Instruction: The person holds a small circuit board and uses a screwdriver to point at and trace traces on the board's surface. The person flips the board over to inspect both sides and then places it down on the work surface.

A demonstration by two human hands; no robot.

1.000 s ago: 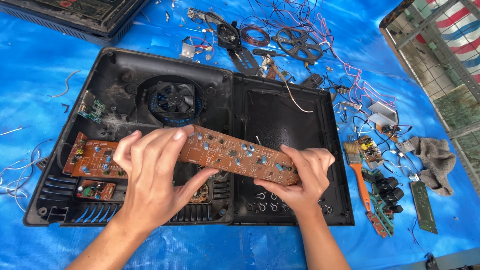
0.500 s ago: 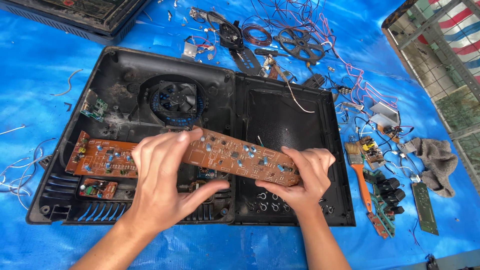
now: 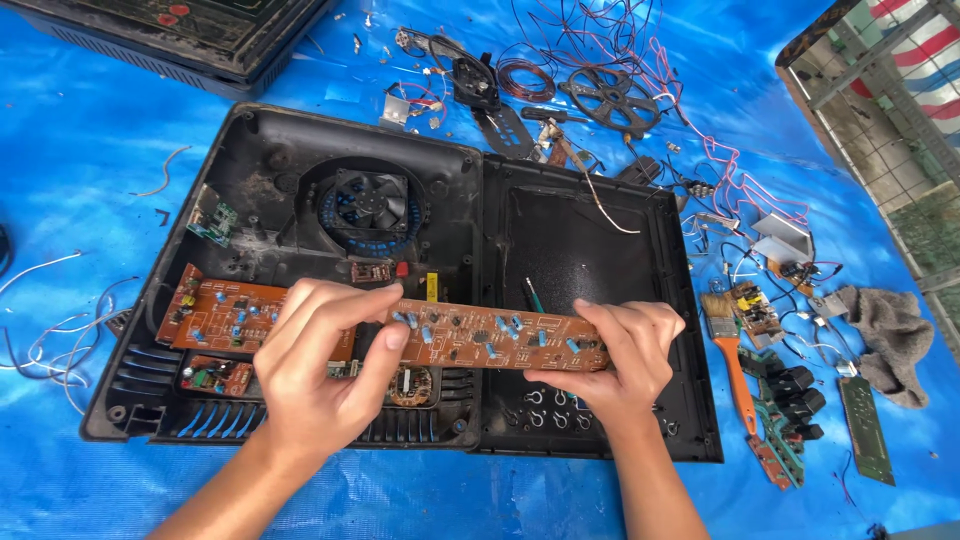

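I am holding a long brown circuit board [image 3: 480, 338] with both hands, lifted just above the open black plastic casing [image 3: 300, 180] that is lying on the blue tarp [image 3: 80, 130]. My left hand [image 3: 320, 375] is closing around the middle of the board, thumb lying on the component side and fingers curling over its upper edge. My right hand [image 3: 610, 355] is gripping the right end of the same board, fingers wrapped over the top and the thumb underneath. The board is running nearly level from left to right, its far left end showing beyond my left hand, over the left half of the casing.

Inside the left half of the casing, a round black fan [image 3: 368, 205] is sitting in its circular housing, and a small green board [image 3: 213, 222] is resting near the left wall. A small red-brown board [image 3: 215, 376] is lying below the left end of the long board. The right half of the casing is showing a flat dark panel [image 3: 580, 250].

To the right of the casing, an orange-handled paintbrush [image 3: 732, 365] is lying on the tarp, with a grey rag [image 3: 890, 330] further right. A tangle of red and black wires [image 3: 690, 120] and a black fan grille [image 3: 610, 98] are lying beyond the casing.
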